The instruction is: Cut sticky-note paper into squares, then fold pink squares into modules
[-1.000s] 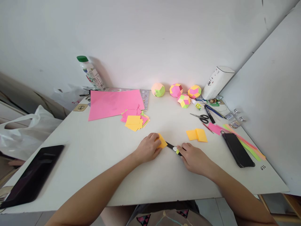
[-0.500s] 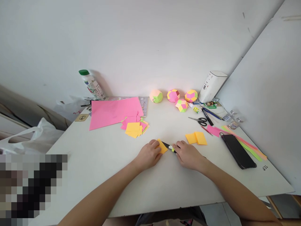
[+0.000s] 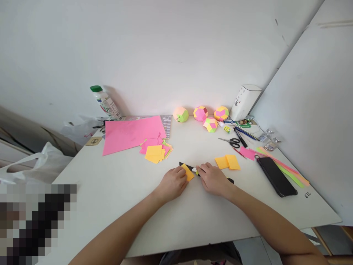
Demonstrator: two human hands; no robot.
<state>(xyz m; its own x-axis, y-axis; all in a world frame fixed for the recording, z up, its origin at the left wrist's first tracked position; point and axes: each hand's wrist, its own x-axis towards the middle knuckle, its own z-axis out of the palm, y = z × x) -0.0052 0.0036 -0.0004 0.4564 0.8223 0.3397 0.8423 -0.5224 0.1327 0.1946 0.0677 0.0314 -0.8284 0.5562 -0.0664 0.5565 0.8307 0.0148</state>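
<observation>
My left hand [image 3: 172,184] is closed over a small orange piece of paper [image 3: 189,173], holding it down near the front middle of the table. Part of the paper hides under the fingers. In my right hand [image 3: 214,179] is a utility knife [image 3: 188,166] with a dark blade and a black and yellow-green handle. Its blade lies along the paper's far edge, the tip showing beyond it; I cannot tell whether it is inside a fold. Beyond my right hand lie orange paper squares [image 3: 228,162]. A pile of pink, yellow and green paper pieces [image 3: 154,152] lies beyond my left hand.
A large pink sheet [image 3: 132,134] lies back left by a green-capped bottle [image 3: 106,103]. Several paper balls [image 3: 200,113] stand along the wall. Scissors [image 3: 234,142], a black phone [image 3: 275,176], coloured strips [image 3: 292,176], glass jars [image 3: 273,143] and a white container [image 3: 245,102] are on the right.
My right hand has moved the knife left along the paper, so the blade tip now shows past its far corner. My left hand stays on the paper. The camera view has shifted slightly.
</observation>
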